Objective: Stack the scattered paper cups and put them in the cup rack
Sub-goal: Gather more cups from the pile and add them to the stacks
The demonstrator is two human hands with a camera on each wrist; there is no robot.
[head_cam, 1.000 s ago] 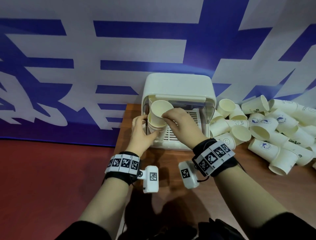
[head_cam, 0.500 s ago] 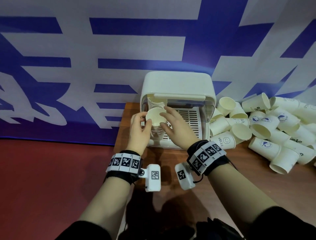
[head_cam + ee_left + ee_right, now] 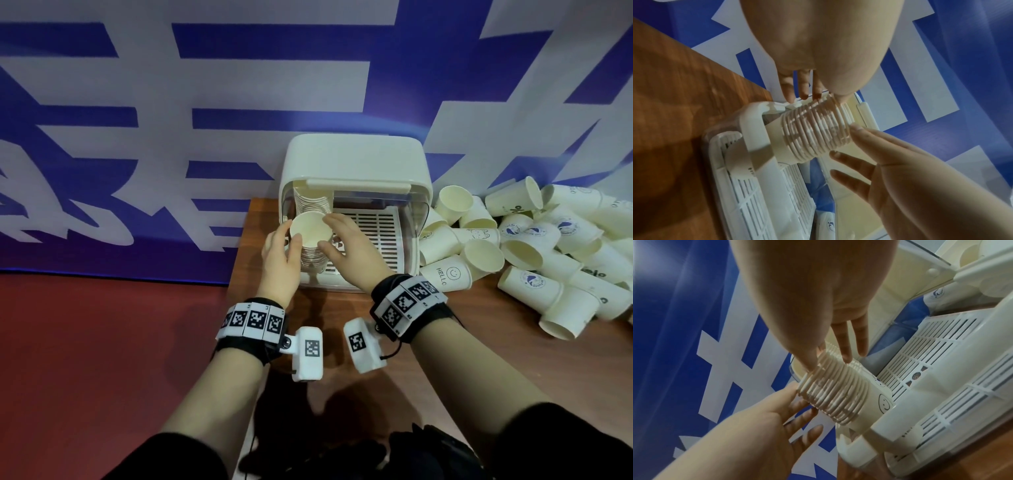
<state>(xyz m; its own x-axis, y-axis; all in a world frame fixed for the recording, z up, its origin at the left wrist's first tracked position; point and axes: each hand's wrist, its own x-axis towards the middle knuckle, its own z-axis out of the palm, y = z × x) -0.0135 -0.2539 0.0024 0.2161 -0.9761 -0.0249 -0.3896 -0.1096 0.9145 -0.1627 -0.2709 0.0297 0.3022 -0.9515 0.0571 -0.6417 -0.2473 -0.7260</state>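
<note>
A tall stack of white paper cups (image 3: 311,240) stands in the ring holder (image 3: 756,134) at the front left of the white cup rack (image 3: 356,161). My left hand (image 3: 291,233) is at the stack's left with straight fingers, the thumb touching the top rims. My right hand (image 3: 329,233) is at its right, fingers spread, with the thumb against the rims (image 3: 836,392). Neither hand curls round the stack (image 3: 813,128). A second stack (image 3: 313,202) stands behind it inside the rack.
Several loose paper cups (image 3: 534,253) lie heaped on the wooden table (image 3: 445,349) right of the rack. The rack's slotted tray (image 3: 373,233) shows bare on its right side. A blue and white banner (image 3: 171,102) hangs behind; red floor (image 3: 85,359) lies left of the table.
The cup stack went down into the rack's front-left holder. Both hands followed it down, and their fingers have loosened and straightened around it.
</note>
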